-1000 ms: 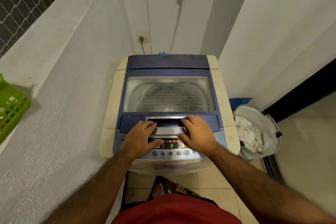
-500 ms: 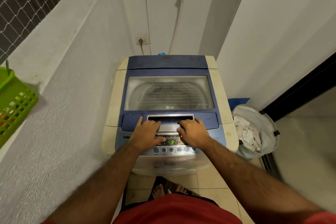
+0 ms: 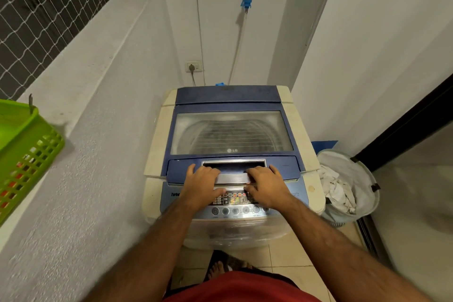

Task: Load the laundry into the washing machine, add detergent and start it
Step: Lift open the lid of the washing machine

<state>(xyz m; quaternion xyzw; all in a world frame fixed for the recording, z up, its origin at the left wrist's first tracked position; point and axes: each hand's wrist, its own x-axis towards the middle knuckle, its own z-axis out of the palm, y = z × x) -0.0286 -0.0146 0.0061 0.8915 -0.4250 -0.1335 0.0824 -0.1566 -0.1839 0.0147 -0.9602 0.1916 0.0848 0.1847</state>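
Note:
A top-loading washing machine (image 3: 157, 144) with a blue lid (image 3: 231, 97) stands against the back wall, its lid down and its window showing the drum. My left hand (image 3: 202, 185) and my right hand (image 3: 268, 187) sit side by side at the silver lid handle (image 3: 234, 178). On both hands the fingers curl over the handle's top into its dark recess and the thumbs lie under it. Between the thumbs the control panel (image 3: 234, 198) is lit, with a row of round buttons below. A white laundry bag (image 3: 353, 179) holding pale crumpled cloth stands on the floor to the machine's right.
A green plastic basket (image 3: 24, 149) sits on the wall ledge at left, under a netted opening. A wall socket (image 3: 193, 66) and a tap with hose (image 3: 247, 3) are behind the machine. White walls close in on both sides; a dark door frame (image 3: 404, 125) is at right.
Both hands have slid slightly toward me and their fingers have curled from lying stretched in the recess to gripping the handle bar. The lid stays down.

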